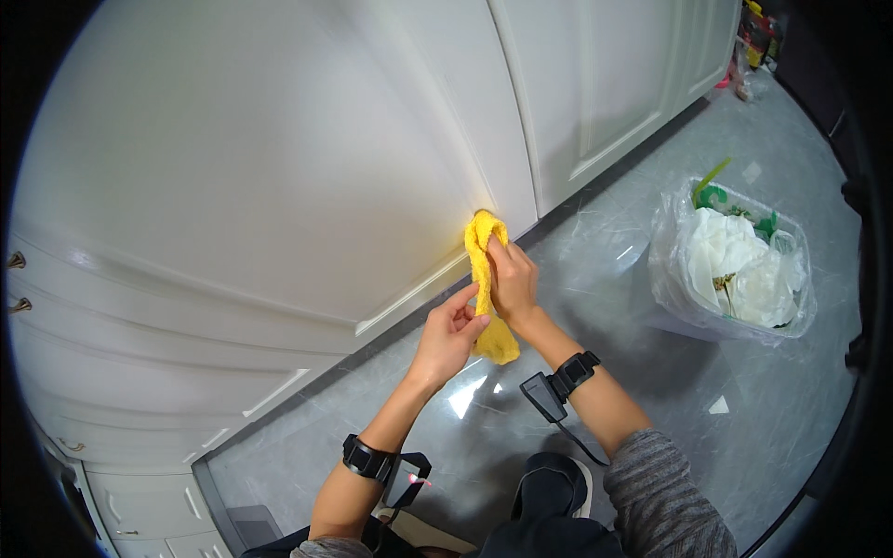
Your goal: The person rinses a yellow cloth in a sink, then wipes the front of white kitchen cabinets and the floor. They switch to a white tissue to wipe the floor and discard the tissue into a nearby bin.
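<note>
A yellow cloth (480, 240) is pressed by my right hand (513, 279) to the lower corner of a white cabinet door (279, 174). My right fingers are closed on its upper part. The cloth hangs down in a narrow strip, its lower end over the floor. My left hand (450, 335) is at the strip's left side, with the index finger and thumb touching or very near its edge; whether they pinch it cannot be told. Both wrists wear black straps with small devices.
A lined waste bin (663, 279) holding white crumpled waste and green scraps stands on the grey tiled floor (753, 418) at the right. Another white cabinet door (621, 77) adjoins at the upper right. Bagged items (750, 70) lie beyond. My feet are at the bottom.
</note>
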`<state>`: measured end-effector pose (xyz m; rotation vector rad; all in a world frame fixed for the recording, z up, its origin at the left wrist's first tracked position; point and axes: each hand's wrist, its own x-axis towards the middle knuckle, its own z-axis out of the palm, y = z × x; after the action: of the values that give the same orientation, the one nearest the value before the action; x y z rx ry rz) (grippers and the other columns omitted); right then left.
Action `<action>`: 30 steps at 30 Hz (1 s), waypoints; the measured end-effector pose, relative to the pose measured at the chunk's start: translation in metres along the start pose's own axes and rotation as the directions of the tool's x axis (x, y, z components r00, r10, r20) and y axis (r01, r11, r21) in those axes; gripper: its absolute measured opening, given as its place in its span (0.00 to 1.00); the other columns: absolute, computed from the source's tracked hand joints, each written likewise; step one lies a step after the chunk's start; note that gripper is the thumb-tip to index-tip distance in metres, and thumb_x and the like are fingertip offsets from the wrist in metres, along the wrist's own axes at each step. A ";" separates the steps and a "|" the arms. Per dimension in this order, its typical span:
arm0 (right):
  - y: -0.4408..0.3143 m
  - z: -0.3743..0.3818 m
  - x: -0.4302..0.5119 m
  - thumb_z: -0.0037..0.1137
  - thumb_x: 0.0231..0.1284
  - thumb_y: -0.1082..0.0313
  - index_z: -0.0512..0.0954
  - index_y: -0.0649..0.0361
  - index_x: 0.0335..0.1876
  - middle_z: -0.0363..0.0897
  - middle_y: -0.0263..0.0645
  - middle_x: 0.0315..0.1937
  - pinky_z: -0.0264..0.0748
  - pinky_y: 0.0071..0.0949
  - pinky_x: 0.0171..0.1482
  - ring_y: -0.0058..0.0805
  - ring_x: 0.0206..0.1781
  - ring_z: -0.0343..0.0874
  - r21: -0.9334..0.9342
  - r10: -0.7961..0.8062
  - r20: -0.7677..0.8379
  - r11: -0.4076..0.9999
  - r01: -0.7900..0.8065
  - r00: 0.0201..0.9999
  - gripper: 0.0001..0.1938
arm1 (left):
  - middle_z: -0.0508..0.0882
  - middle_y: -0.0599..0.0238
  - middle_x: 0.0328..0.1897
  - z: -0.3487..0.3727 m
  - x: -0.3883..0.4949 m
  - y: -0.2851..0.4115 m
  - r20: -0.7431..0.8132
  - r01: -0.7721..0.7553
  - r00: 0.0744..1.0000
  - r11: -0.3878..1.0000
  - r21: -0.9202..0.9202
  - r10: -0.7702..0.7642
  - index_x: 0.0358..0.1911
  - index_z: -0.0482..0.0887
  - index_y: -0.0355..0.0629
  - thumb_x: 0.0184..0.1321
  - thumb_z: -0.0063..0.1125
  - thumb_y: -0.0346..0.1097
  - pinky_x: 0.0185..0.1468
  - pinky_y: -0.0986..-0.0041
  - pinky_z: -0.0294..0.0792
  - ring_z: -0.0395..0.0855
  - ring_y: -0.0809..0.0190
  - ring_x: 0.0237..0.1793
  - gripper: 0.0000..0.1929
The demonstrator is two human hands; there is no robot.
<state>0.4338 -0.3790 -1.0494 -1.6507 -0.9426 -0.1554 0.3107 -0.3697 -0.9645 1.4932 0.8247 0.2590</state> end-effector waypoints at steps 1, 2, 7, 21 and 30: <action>0.002 -0.003 -0.001 0.53 0.54 0.70 0.77 0.56 0.48 0.77 0.44 0.31 0.73 0.35 0.33 0.43 0.34 0.77 0.081 -0.008 0.013 0.997 0.007 1.000 0.14 | 0.72 0.74 0.32 0.002 0.001 -0.002 -0.010 0.105 0.994 0.993 0.047 -0.105 0.63 0.65 0.35 0.61 0.52 0.24 0.33 0.86 0.64 0.70 0.78 0.30 0.25; 0.003 -0.004 0.001 0.54 0.53 0.70 0.77 0.56 0.47 0.77 0.44 0.31 0.73 0.35 0.34 0.43 0.34 0.77 0.139 0.039 0.038 0.989 -0.044 0.999 0.14 | 0.72 0.74 0.32 0.005 0.001 -0.003 -0.028 0.126 0.992 0.992 0.030 -0.125 0.63 0.65 0.36 0.61 0.52 0.23 0.33 0.86 0.64 0.70 0.78 0.30 0.25; -0.005 0.005 0.031 0.54 0.52 0.72 0.77 0.58 0.45 0.78 0.44 0.34 0.74 0.32 0.35 0.43 0.36 0.77 0.220 -0.100 -0.062 0.969 0.111 0.993 0.13 | 0.71 0.74 0.32 0.001 0.001 0.010 -0.056 -0.142 0.989 0.987 -0.070 0.138 0.63 0.64 0.35 0.60 0.52 0.22 0.38 0.85 0.65 0.70 0.77 0.32 0.26; -0.003 -0.002 0.033 0.56 0.50 0.73 0.77 0.58 0.48 0.79 0.44 0.40 0.76 0.31 0.37 0.44 0.39 0.79 0.256 -0.195 -0.131 0.941 0.223 0.972 0.17 | 0.72 0.74 0.33 0.007 0.005 0.016 0.006 -0.055 0.998 0.996 -0.070 0.056 0.64 0.64 0.35 0.60 0.53 0.23 0.38 0.86 0.66 0.71 0.77 0.34 0.27; -0.021 0.006 0.047 0.55 0.47 0.73 0.75 0.59 0.47 0.76 0.44 0.41 0.76 0.35 0.36 0.44 0.38 0.78 0.048 -0.244 -0.123 0.967 0.251 0.962 0.18 | 0.73 0.74 0.35 -0.013 0.000 0.024 -0.019 -0.227 0.974 0.965 -0.130 0.227 0.64 0.65 0.37 0.60 0.52 0.21 0.42 0.85 0.67 0.71 0.77 0.35 0.26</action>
<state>0.4495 -0.3503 -1.0091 -1.4451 -1.0519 -0.3840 0.3102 -0.3576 -0.9405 1.4628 0.6263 0.4789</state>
